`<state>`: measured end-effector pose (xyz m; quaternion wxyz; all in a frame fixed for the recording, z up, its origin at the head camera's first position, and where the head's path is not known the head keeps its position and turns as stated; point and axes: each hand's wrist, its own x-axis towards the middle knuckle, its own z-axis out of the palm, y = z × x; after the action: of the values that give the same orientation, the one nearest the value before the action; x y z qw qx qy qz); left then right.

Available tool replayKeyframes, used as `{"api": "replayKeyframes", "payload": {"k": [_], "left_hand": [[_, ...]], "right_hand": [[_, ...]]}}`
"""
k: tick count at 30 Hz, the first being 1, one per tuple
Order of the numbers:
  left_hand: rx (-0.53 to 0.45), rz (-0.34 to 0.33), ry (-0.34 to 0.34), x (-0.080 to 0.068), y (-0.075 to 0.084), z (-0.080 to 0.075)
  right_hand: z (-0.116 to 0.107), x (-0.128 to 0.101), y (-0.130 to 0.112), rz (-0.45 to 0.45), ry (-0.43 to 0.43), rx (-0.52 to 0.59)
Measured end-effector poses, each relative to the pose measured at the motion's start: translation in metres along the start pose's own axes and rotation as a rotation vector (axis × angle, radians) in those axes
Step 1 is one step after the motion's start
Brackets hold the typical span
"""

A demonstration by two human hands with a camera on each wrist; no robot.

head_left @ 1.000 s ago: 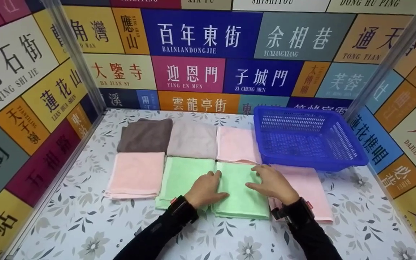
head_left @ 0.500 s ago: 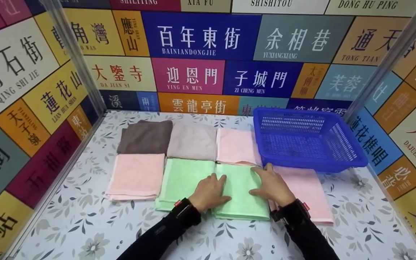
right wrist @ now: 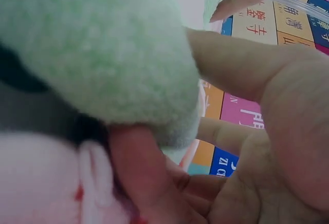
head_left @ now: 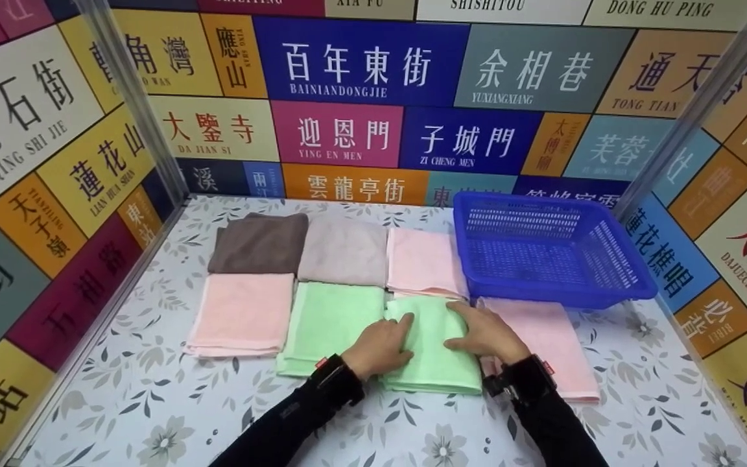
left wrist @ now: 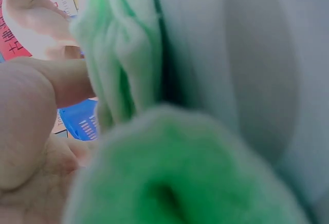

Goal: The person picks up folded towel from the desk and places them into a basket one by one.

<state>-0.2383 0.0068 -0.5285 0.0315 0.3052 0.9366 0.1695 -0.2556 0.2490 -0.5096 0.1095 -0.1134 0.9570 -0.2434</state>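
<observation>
Green towel [head_left: 435,350], folded, is lying on the counter [head_left: 153,402] in the front row, between a second green towel [head_left: 331,321] and a pink towel [head_left: 552,344]. Left hand [head_left: 379,347] is gripping its left edge, right hand [head_left: 487,334] its right edge near the far corner; the far edge is lifting slightly.

Writing: wall panels behind are reading BAINIANDONGJIE, YING EN MEN, ZI CHENG MEN, YUXIANGXIANG, DA JIAN SI, QING SHI JIE.

Left wrist view, very close and blurred, is showing the thumb [left wrist: 31,116] beside bunched green folds, something the head view is hiding. Right wrist view is showing fingers [right wrist: 139,178] curling under the green pile with the thumb [right wrist: 231,62] on top, pink cloth below. Only the head view is showing the blue basket [head_left: 552,250] just behind.
</observation>
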Motion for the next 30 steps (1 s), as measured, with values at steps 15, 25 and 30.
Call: {"api": "replayKeyframes", "payload": {"k": [15,25,30], "left_hand": [[-0.091,0.053,-0.038,0.002,-0.004,0.005],[-0.243,0.04,-0.055,0.003,-0.01,0.005],[-0.279,0.026,-0.052,0.004,-0.01,0.002]], "right_hand": [[0.004,0.001,-0.002,-0.06,-0.028,0.02],[0.005,0.002,-0.004,-0.072,-0.038,0.032],[0.003,0.004,-0.006,-0.084,-0.027,0.008]]}}
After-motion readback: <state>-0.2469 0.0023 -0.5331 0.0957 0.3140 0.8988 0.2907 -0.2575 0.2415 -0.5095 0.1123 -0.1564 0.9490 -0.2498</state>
